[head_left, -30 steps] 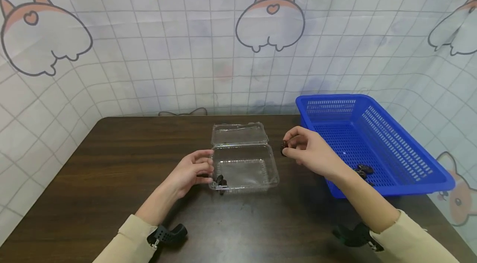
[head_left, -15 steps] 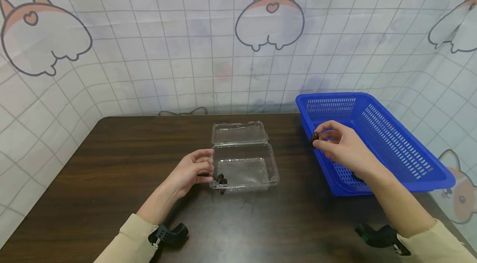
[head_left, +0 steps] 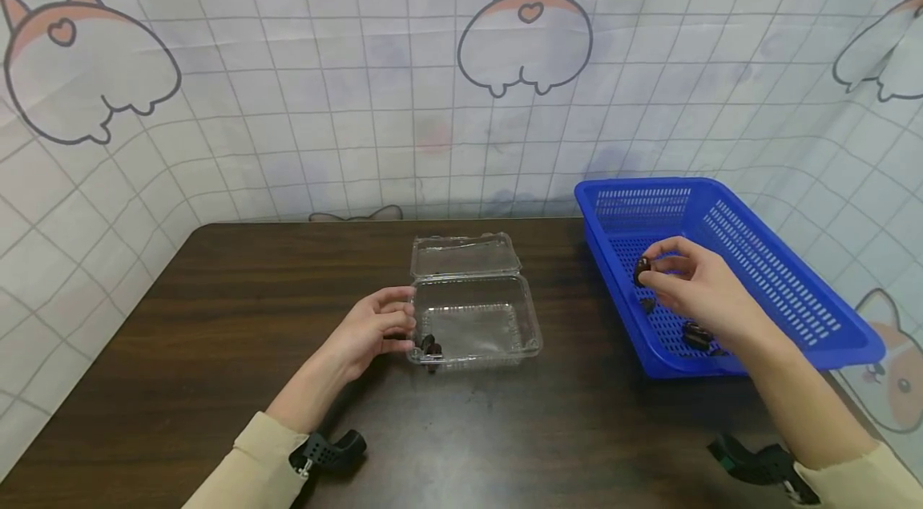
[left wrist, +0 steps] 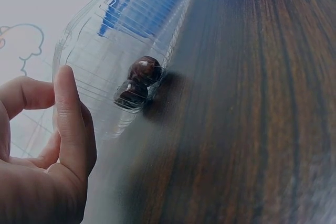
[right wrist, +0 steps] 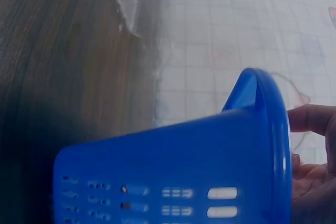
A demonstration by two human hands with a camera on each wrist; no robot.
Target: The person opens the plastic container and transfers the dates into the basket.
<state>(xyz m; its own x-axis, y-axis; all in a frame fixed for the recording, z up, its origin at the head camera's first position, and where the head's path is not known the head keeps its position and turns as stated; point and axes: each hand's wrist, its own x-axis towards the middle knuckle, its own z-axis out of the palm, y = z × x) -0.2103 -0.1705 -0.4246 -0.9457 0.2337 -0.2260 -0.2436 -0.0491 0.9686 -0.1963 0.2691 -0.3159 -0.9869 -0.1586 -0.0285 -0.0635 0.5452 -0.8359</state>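
At the middle of the table lies a hinged clear plastic container [head_left: 476, 317], its lid [head_left: 465, 256] folded back. My left hand [head_left: 371, 333] grips its left side, fingertips at the rim. Two glossy, dark brown, roundish pieces [left wrist: 145, 70] sit in the container's near-left corner. Above the left part of a blue plastic basket [head_left: 764, 366], my right hand [head_left: 695, 284] pinches a similar dark brown piece [head_left: 642, 271] between thumb and fingers. More dark pieces [head_left: 696, 335] lie on the basket floor beneath it. In the right wrist view the basket wall [right wrist: 173, 161] hides most of that hand.
The dark wood table [head_left: 238, 309] ends at a white cloth wall [head_left: 346, 92] with a grid and cartoon animals. Slotted sides surround the basket, whose right end reaches the cloth. A black strap [head_left: 328, 451] is on each wrist.
My right hand has moved right, from beside the container to over the basket, still pinching the dark brown piece. The left hand and the container have stayed in place.
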